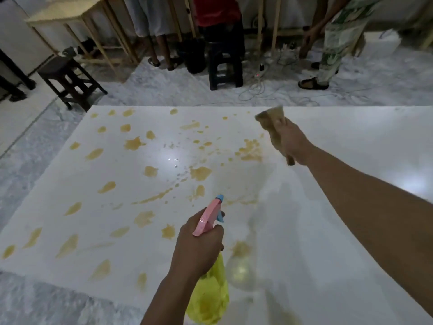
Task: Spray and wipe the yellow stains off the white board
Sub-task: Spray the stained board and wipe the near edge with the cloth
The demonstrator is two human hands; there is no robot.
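Beyond white board (328, 207), dark stools (225, 66), tangled cables (269, 90), bystanders' legs (161, 50)

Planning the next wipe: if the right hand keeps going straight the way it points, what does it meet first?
Probably nothing: the right hand with the cloth points at the board's far edge, beyond which is floor. Depth is unclear.

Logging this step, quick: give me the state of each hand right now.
Left hand: closed grip on the spray bottle, nozzle toward the white board.
Right hand: closed grip on the cloth.
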